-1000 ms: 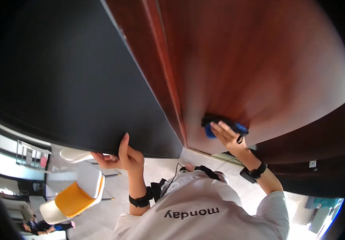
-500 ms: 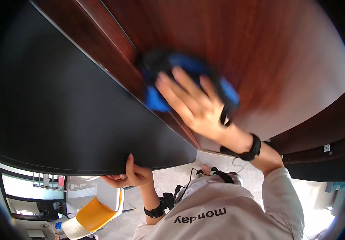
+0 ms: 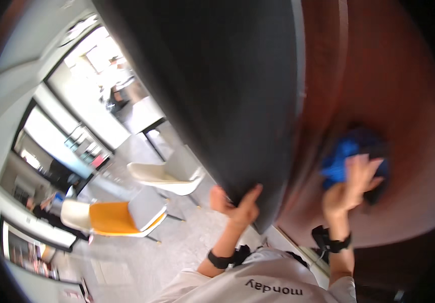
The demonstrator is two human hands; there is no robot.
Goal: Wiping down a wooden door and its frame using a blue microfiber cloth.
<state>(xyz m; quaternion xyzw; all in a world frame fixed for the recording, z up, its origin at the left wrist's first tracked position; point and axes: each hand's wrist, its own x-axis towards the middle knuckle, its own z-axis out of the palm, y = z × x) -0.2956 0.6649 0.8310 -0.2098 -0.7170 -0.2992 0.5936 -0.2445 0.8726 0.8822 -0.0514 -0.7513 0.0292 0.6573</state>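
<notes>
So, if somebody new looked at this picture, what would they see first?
Probably the blurred bright blue-and-black pad under the bare right hand, over the reddish-brown wood-look panel on the right. Next, perhaps, the long dark grey flat panel down the middle, with the bare left hand at its lower edge. Then maybe the orange-yellow, white and grey chair on the pale floor at left.

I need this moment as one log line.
left hand: grips dark panel | right hand: on blue cloth, against reddish panel | chairs: at left

Grey floor (image 3: 177,247), orange-and-white chair (image 3: 111,218), cream chair (image 3: 149,174), white table (image 3: 144,113), bright dark-framed opening (image 3: 88,60)
</notes>
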